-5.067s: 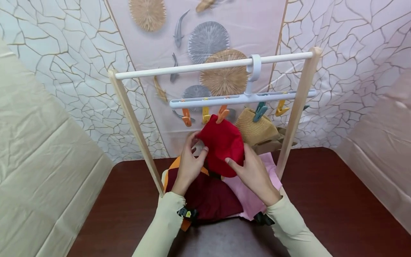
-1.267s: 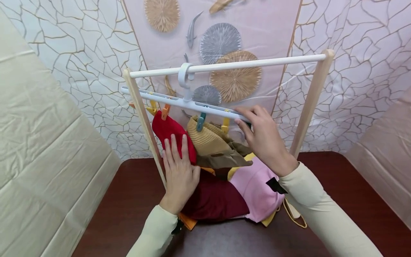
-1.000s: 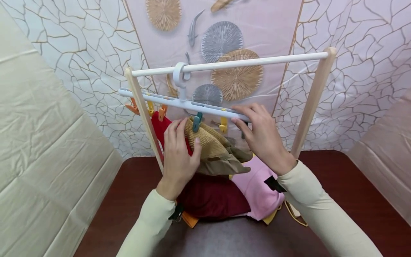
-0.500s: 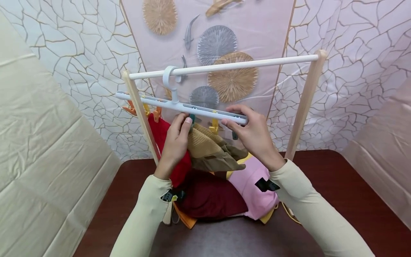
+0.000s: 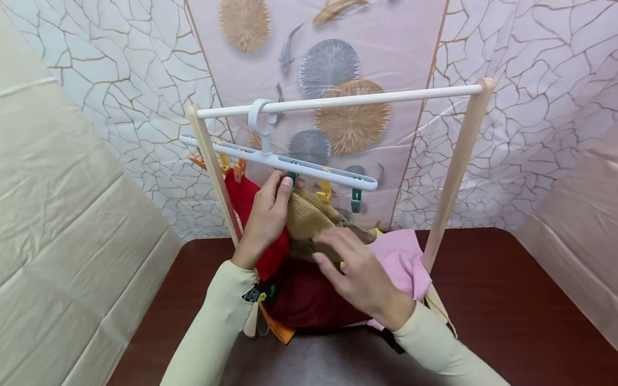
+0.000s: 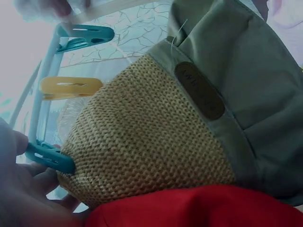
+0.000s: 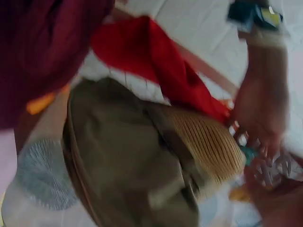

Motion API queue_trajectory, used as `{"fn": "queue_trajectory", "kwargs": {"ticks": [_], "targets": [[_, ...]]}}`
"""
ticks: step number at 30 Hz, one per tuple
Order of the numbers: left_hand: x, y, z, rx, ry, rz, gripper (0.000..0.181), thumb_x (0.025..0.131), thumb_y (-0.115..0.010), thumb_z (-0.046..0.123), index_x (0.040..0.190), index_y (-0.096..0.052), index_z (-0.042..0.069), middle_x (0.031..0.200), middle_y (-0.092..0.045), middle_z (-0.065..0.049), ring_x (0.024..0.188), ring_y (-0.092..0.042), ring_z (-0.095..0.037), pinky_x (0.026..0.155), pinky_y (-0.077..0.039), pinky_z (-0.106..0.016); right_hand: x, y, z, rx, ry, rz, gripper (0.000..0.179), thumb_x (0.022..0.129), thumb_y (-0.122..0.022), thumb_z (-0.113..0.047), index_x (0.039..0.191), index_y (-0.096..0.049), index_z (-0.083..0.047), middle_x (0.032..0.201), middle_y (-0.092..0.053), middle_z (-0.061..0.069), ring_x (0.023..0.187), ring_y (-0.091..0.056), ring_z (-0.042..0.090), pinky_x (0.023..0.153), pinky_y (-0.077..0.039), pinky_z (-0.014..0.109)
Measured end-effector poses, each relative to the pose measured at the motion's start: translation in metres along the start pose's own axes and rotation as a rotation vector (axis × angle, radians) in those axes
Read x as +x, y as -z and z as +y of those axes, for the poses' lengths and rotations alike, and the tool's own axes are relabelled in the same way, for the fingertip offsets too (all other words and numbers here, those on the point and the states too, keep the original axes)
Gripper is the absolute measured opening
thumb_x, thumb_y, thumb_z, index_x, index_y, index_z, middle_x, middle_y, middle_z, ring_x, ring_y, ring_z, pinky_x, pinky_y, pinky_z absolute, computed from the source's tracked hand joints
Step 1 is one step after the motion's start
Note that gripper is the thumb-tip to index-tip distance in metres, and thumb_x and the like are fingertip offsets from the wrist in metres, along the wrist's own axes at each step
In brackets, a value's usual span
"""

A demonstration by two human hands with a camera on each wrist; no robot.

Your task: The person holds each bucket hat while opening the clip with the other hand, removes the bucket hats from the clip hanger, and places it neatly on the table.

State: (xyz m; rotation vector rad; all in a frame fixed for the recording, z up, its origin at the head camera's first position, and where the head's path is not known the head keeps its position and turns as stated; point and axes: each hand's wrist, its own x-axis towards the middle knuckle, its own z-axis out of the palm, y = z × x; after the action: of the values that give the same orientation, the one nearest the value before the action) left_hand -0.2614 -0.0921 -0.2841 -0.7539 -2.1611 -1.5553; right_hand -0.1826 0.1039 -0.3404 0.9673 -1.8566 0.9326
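Observation:
A tan woven and olive fabric hat [image 6: 156, 127] hangs by its woven part from a teal clothespin [image 6: 49, 158] on the light blue clip hanger [image 5: 318, 170]. At that clothespin, my left hand [image 5: 264, 214] pinches with thumb and fingers, as the left wrist view shows. My right hand [image 5: 359, 273], its fingers relaxed and blurred, overlaps the hat's lower part in the head view. A red cloth piece [image 5: 241, 195] hangs from an orange clothespin [image 5: 240, 170] just left of my left hand. Yellow [image 5: 324, 190] and teal [image 5: 356, 198] clothespins on the hanger's right half hold nothing.
The hanger hooks over the white rail [image 5: 362, 99] of a wooden rack [image 5: 456, 171], slanting past its left post. Below, a maroon cloth [image 5: 314, 300] and pink cloth [image 5: 401, 257] lie piled on the dark brown table [image 5: 521, 300]. A patterned cloth backdrop [image 5: 415, 43] stands behind.
The hanger has slid left along the rail. My right hand has let go of its right end and dropped to the hat. My left hand has left the red cloth for the teal clothespin.

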Motion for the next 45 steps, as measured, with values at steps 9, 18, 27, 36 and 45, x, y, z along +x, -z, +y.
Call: {"fn": "queue_trajectory", "kwargs": {"ticks": [9, 18, 27, 36, 45], "targets": [[0.001, 0.004, -0.001, -0.120, 0.077, -0.090, 0.032, 0.114, -0.046, 0.017, 0.133, -0.057, -0.006, 0.127, -0.068, -0.025, 0.115, -0.063, -0.030, 0.099, -0.048, -0.039, 0.017, -0.028, 0.017, -0.486, -0.424, -0.207, 0.074, 0.099, -0.074, -0.044, 0.140, -0.048, 0.012, 0.137, -0.048, 0.028, 0.116, -0.056, 0.049, 0.111, -0.042, 0.058], [0.004, 0.007, 0.002, -0.163, 0.094, -0.091, 0.031, 0.115, -0.040, 0.016, 0.127, -0.054, -0.009, 0.122, -0.063, -0.029, 0.114, -0.058, -0.029, 0.099, -0.044, -0.034, 0.030, -0.030, 0.039, -0.319, -0.561, -0.281, 0.086, 0.097, -0.072, -0.053, 0.151, -0.043, 0.007, 0.149, -0.049, 0.026, 0.129, -0.056, 0.049, 0.111, -0.044, 0.061], [0.003, 0.008, 0.000, -0.168, 0.054, -0.117, 0.031, 0.114, -0.043, 0.015, 0.127, -0.056, -0.010, 0.121, -0.061, -0.031, 0.107, -0.055, -0.023, 0.094, -0.043, -0.031, 0.034, -0.022, 0.039, 0.030, -0.770, -0.251, 0.057, 0.091, -0.082, -0.049, 0.132, -0.067, -0.013, 0.116, -0.074, 0.007, 0.102, -0.071, 0.024, 0.086, -0.057, 0.044], [-0.001, 0.006, -0.008, -0.325, 0.073, -0.125, 0.036, 0.113, -0.048, 0.014, 0.138, -0.060, -0.010, 0.126, -0.067, -0.027, 0.128, -0.058, -0.036, 0.106, -0.047, -0.030, 0.031, -0.017, 0.028, 0.108, -0.845, -0.143, 0.031, 0.090, -0.085, -0.037, 0.092, -0.071, -0.009, 0.081, -0.068, 0.001, 0.073, -0.057, 0.015, 0.065, -0.046, 0.033], [-0.002, -0.002, -0.006, -0.490, 0.141, -0.020, 0.035, 0.112, -0.050, 0.012, 0.130, -0.064, -0.015, 0.110, -0.074, -0.012, 0.113, -0.066, -0.018, 0.102, -0.050, -0.031, 0.016, -0.013, 0.021, 0.034, -0.764, -0.186, 0.023, 0.090, -0.085, -0.029, 0.088, -0.073, -0.010, 0.078, -0.067, -0.001, 0.072, -0.055, 0.013, 0.065, -0.044, 0.029]]}}
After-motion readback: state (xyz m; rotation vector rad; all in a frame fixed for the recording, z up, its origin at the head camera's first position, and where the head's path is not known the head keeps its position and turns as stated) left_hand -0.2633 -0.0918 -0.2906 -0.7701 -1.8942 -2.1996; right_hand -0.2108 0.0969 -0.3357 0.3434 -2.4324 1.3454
